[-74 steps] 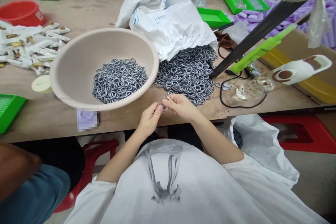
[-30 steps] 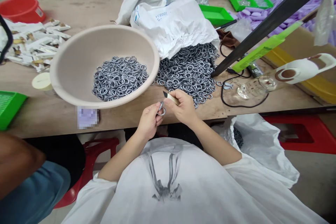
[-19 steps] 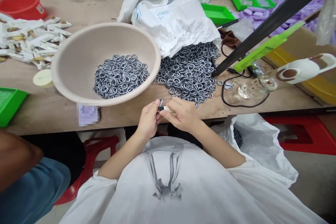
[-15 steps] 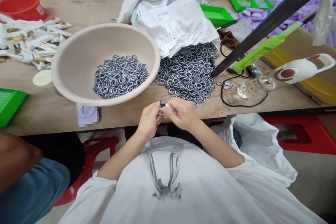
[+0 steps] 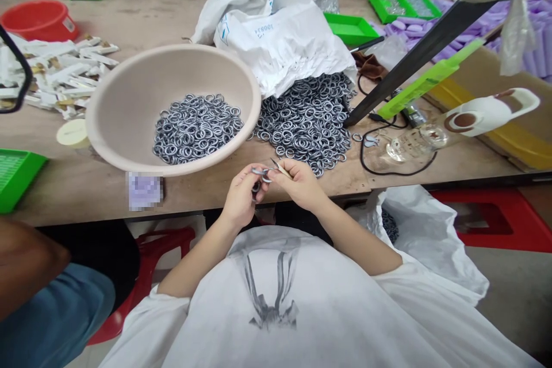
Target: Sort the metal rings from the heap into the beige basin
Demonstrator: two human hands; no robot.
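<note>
My left hand [image 5: 240, 198] is closed around a few small grey rings [image 5: 259, 172], over the table's front edge. My right hand [image 5: 304, 185] grips a small pointed tool [image 5: 283, 170] with a pale handle and a thin dark tip, perhaps a trimming knife. Its fingertips also meet a ring between the two hands. Just beyond my hands lies a pile of grey rings [image 5: 306, 121], spilling from a white sack [image 5: 284, 40]. To the left, a large beige basin [image 5: 125, 92] holds many more of the same rings.
White sticks [image 5: 56, 77], a red tub [image 5: 38, 20] and green trays [image 5: 19, 178] are on the left. A slanted black post [image 5: 414, 52], a bottle [image 5: 431, 132] and a cable stand right. A co-worker's arm [image 5: 30, 264] is at lower left.
The tool in my right hand has turned, so its tip now points up and away to the left. The rings in my left hand show more clearly. A dark loop has come in at the left edge.
</note>
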